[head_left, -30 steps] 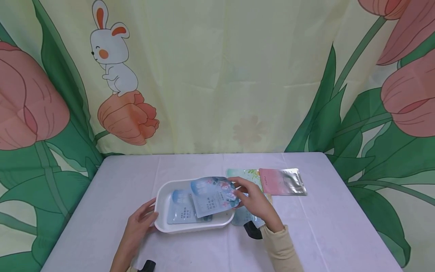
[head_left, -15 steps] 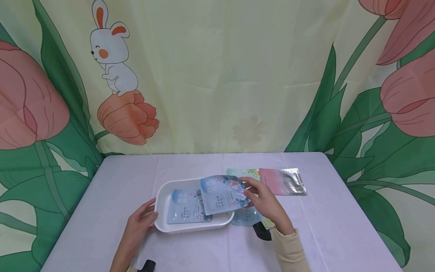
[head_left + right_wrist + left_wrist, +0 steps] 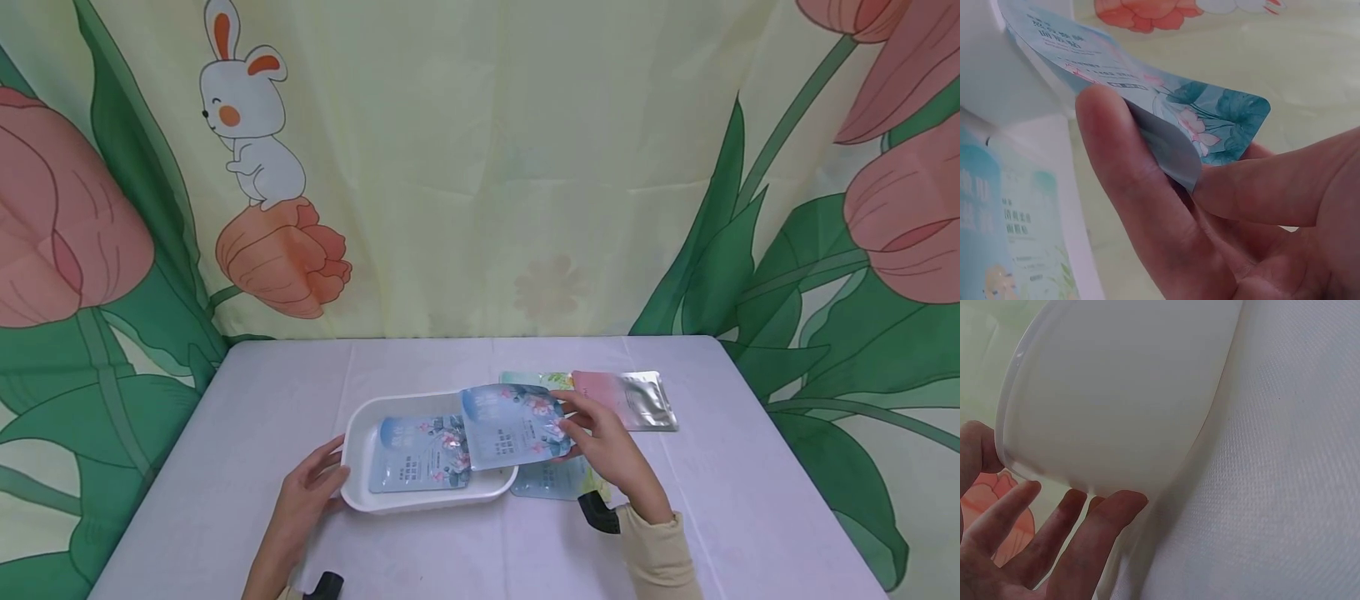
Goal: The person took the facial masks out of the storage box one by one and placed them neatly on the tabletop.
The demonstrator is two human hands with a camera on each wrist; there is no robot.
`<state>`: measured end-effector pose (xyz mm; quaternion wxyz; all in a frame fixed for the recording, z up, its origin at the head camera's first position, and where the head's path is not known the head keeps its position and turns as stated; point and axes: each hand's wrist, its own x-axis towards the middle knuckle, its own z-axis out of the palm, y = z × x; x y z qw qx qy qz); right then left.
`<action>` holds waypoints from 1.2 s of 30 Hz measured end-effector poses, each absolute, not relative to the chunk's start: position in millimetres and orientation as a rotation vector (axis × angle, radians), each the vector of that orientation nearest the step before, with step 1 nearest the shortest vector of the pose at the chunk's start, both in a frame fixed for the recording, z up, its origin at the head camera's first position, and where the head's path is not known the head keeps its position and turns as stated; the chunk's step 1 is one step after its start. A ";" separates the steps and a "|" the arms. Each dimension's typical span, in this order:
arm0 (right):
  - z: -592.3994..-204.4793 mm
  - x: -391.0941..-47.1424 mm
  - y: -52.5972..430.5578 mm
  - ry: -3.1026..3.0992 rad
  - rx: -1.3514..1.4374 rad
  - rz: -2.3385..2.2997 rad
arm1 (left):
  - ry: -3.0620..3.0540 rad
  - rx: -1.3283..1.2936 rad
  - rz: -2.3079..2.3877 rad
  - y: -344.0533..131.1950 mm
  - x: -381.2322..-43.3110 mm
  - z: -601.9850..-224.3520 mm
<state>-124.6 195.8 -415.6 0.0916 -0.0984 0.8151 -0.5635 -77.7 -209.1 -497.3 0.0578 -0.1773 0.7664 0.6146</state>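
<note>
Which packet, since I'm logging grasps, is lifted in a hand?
The blue flowered packet pinched by the right hand, raised at the right end of the white tray; its lookalike lies inside the tray, the other packets on the table.

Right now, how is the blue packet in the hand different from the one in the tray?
The held packet is raised, pinched by the fingers of the right hand; the tray packet lies in the white tray. The held packet curves; the tray packet looks flat. Both are mostly blue, with pink floral print.
</note>
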 end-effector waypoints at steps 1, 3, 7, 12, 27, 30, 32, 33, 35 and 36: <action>-415.4 -124.5 197.8 2.417 -0.291 -1.677 | 2.324 -0.538 1.861 -209.0 -77.8 -497.2; -414.9 -124.5 201.8 2.409 -0.294 -1.689 | 2.325 -0.538 1.860 -208.9 -77.9 -497.2; -414.8 -124.5 209.8 2.423 -0.310 -1.697 | 2.318 -0.534 1.871 -209.2 -78.1 -498.0; -413.3 -123.5 219.1 2.462 -0.338 -1.686 | 2.310 -0.532 1.875 -209.2 -77.8 -498.1; -405.2 -121.0 239.5 2.517 -0.387 -1.657 | 2.321 -0.520 1.866 -209.8 -78.1 -497.7; -404.4 -119.6 245.2 2.517 -0.367 -1.659 | 2.321 -0.520 1.867 -210.0 -78.3 -497.8; -403.1 -118.0 249.5 2.537 -0.338 -1.647 | 2.320 -0.521 1.870 -209.8 -78.3 -497.8; -402.2 -117.2 251.6 2.542 -0.317 -1.645 | 2.321 -0.521 1.869 -209.6 -78.4 -497.7; -400.5 -116.0 255.1 2.550 -0.264 -1.637 | 2.324 -0.517 1.874 -209.6 -78.0 -497.4; -399.6 -115.3 256.8 2.555 -0.239 -1.626 | 2.324 -0.518 1.876 -209.6 -77.7 -497.2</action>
